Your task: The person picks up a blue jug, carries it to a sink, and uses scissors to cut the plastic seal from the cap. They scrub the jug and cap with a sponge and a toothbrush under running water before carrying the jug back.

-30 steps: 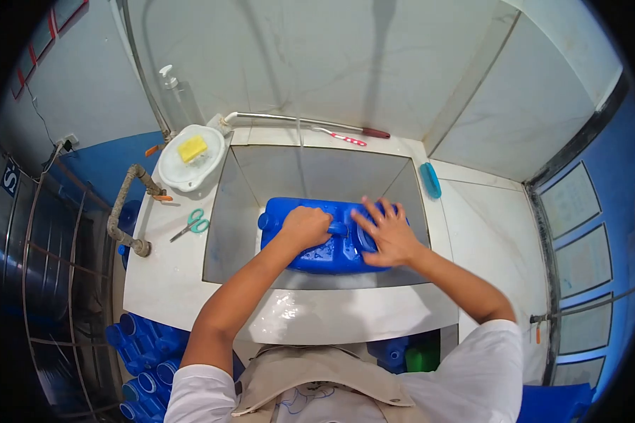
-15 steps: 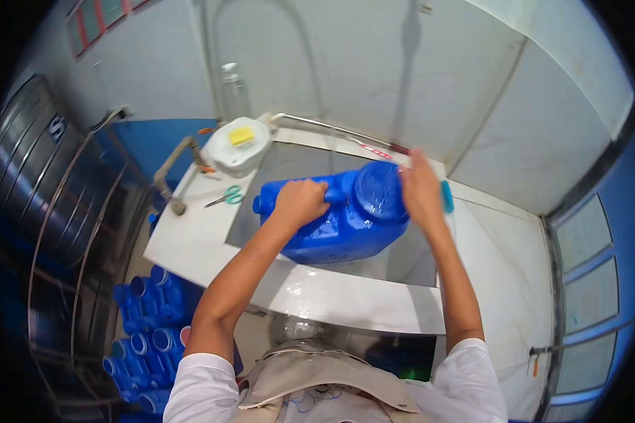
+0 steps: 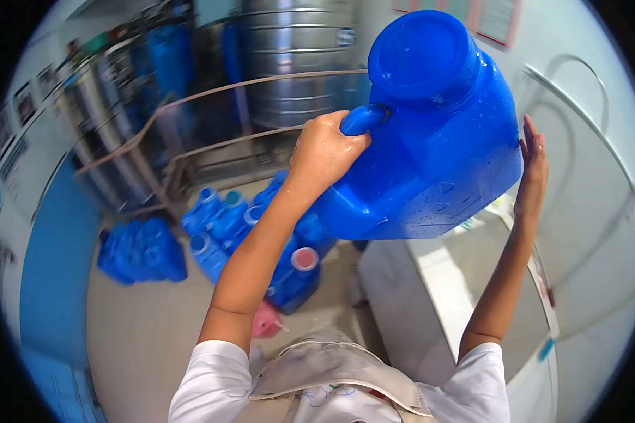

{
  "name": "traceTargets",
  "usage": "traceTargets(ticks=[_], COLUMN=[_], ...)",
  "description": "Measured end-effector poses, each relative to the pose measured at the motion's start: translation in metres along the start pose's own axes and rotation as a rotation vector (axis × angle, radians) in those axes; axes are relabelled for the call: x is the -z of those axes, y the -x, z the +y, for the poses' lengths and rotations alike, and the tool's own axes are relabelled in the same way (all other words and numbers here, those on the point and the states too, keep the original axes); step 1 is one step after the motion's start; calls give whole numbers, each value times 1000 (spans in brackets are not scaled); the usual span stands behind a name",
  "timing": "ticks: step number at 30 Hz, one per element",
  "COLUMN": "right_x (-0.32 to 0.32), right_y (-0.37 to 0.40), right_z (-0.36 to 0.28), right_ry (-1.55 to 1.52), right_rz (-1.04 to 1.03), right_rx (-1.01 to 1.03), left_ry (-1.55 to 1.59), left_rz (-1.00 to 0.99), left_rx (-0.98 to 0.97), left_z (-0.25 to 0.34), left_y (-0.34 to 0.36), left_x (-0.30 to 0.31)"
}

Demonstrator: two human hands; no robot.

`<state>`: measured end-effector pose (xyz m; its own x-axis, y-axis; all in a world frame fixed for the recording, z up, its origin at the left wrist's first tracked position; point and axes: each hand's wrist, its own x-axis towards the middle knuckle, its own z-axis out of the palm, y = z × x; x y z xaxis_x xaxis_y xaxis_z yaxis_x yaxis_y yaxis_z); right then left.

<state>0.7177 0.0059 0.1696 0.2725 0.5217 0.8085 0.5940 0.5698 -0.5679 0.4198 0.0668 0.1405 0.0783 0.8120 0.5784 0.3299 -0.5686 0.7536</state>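
Note:
A large blue water jug (image 3: pixel 430 162) is held up in the air, tilted, with water drops on its side. Its wide round blue cap (image 3: pixel 422 53) is on and faces up toward me. My left hand (image 3: pixel 328 148) is closed around the jug's handle (image 3: pixel 364 120). At the jug's right side, my right hand (image 3: pixel 533 173) has its fingers stretched out and seems to touch the wall of the jug; the exact contact is hidden. Below and behind the jug is the white sink counter (image 3: pixel 441 289), partly covered by it.
Several blue jugs (image 3: pixel 226 215) stand on the floor to the left, one with a red cap (image 3: pixel 305 259). Another group of blue jugs (image 3: pixel 142 250) is farther left. A pink object (image 3: pixel 266 321) lies nearby. A steel tank (image 3: pixel 296 63) stands behind a rail (image 3: pixel 226 144).
The jug has been lifted out of the sink, and my view has turned left toward the floor jugs. My left hand keeps its grip on the handle; my right hand shifted from the cap to the side.

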Motion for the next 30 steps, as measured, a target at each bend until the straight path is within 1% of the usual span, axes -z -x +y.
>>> traceTargets(ticks=[1,2,4,5,6,8,9,10,11,12,13,14,15,16,18,19,20,21,22,23,25,26,28,29,30], right_x=[-39,-65,-146,-185,-219,-280,-317,-353,-391,-434,-479,-506,-537,-560,-600,-617,-623,-625,-632,-645,-664,-674,-697,-713,-735], right_y=[0,-6,3,12,23,45,70,93,123,160,203,235,268,298,354,378,392,397,399,399,408,418,438,451,460], right_z=[-12,-24,-69,-101,-127,-176,-199,-212,-216,-211,-197,-200,-200,-202,-205,-207,-217,-217,-221,-228,-240,-248,-270,-279,-288], right_ry=[-35,-94,-136,-146,-199,-8,88,185,204,225,169,211,110,99,24,-8,-58,-205,-356,-369,-503,-516,-270,-196,-188], right_rz=[-50,-94,-150,-196,-235,-396,-479,-554,-616,-673,-679,-760,-737,-733,-774,-842,-991,-1038,-1066,-1071,-1193,-1203,-1220,-1196,-1189], right_rx=[15,18,166,194,197,502,627,753,809,868,883,855,732,653,548,511,488,703,920,920,983,979,683,540,535], left_ry=[-77,-121,-289,-387,-535,-793,-809,-894,-974,-986,-1037,-1086,-1117,-1148,-1263,-1307,-1343,-1349,-1384,-1415,-1431,-1455,-1449,-1438,-1430], left_rz=[29,79,136,187,190,152,170,115,54,66,48,26,36,45,52,-6,-66,-70,-71,-73,-54,-28,-24,-26,-17], left_rx=[40,71,85,180,230,251,281,305,326,345,370,397,437,478,545,621,700,717,809,902,914,903,941,964,976], left_z=[-12,-13,-37,-33,-50,-80,-102,-120,-135,-150,-164,-177,-190,-205,-244,-254,-260,-263,-265,-267,-278,-285,-304,-316,-333], left_y=[12,21,54,76,93,126,146,162,174,188,202,217,231,245,279,293,307,322,334,339,348,350,351,352,346], left_x=[45,71,141,172,197,237,262,280,294,310,326,341,353,364,384,397,409,423,439,455,476,487,509,520,533])
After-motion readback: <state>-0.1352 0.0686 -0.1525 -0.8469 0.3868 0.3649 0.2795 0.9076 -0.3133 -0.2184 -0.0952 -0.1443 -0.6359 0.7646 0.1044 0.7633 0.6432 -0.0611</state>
